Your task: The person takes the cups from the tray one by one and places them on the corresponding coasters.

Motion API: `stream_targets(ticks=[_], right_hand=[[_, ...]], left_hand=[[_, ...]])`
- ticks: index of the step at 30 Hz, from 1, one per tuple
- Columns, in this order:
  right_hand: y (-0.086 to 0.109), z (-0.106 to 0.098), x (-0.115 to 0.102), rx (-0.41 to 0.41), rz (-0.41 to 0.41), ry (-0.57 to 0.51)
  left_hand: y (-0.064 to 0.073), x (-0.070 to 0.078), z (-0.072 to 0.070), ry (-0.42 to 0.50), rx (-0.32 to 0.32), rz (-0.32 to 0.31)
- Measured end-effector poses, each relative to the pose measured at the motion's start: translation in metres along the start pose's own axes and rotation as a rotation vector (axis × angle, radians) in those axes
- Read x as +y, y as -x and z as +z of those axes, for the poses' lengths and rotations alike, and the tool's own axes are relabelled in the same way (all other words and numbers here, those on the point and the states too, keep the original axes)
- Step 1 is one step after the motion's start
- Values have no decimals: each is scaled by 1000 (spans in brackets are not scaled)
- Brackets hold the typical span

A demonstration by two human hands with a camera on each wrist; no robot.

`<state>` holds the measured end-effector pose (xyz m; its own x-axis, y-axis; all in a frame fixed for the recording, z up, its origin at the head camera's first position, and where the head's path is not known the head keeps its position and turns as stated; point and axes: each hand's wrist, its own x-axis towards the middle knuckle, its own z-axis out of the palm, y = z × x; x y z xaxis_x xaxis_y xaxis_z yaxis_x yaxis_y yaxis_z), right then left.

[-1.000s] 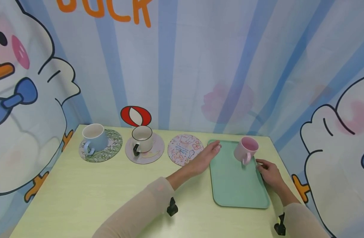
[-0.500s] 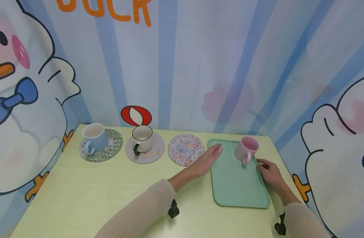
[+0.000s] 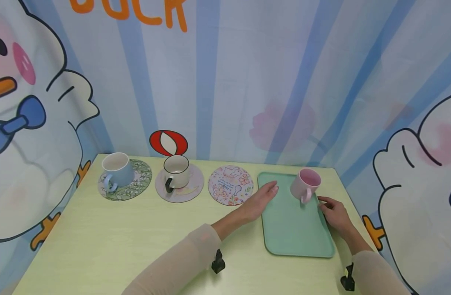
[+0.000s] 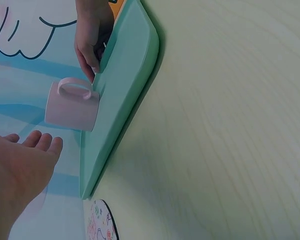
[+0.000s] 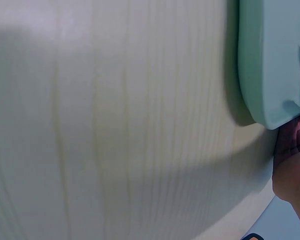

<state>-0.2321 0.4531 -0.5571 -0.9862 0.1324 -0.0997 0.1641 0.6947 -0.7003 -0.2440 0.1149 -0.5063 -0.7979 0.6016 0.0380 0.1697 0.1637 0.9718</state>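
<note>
A green rectangular tray (image 3: 292, 233) lies on the right part of the table, with a pink mug (image 3: 301, 188) upright near its far right corner. My left hand (image 3: 256, 205) is held over the tray's left edge, fingers straight and together, nothing in them. In the left wrist view the left hand (image 4: 25, 170) shows its palm, apart from the mug. At the tray's right edge, my right hand (image 3: 335, 214) pinches the rim, thumb at the inner side and fingers outside. The right wrist view shows only part of the right hand (image 5: 292, 160) beside the tray corner.
Left of the tray lies a pink floral round coaster (image 3: 231, 186). Farther left, a white mug (image 3: 177, 174) with a black handle stands on a pale coaster (image 3: 196, 192), and a blue mug (image 3: 120, 172) on a green one. A printed curtain (image 3: 229, 82) hangs behind the table.
My left hand has moved slightly to the right and nearer to me, over the tray's left edge. The right hand, tray and mugs have stayed in place.
</note>
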Motion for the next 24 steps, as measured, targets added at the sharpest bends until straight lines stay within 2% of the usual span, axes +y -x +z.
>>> stream_targets(ticks=[9, 12, 20, 24], right_hand=[[-1, 0, 1, -2, -11, 1], [-1, 0, 1, -4, -15, 4], [-1, 0, 2, 2, -5, -9], [-1, 1, 2, 6, -9, -15]], left_hand=[[-6, 3, 6, 81, -31, 27], [-9, 0, 10, 110, -43, 41], [-11, 3, 19, 116, -64, 47], [-14, -1, 24, 111, -72, 43]])
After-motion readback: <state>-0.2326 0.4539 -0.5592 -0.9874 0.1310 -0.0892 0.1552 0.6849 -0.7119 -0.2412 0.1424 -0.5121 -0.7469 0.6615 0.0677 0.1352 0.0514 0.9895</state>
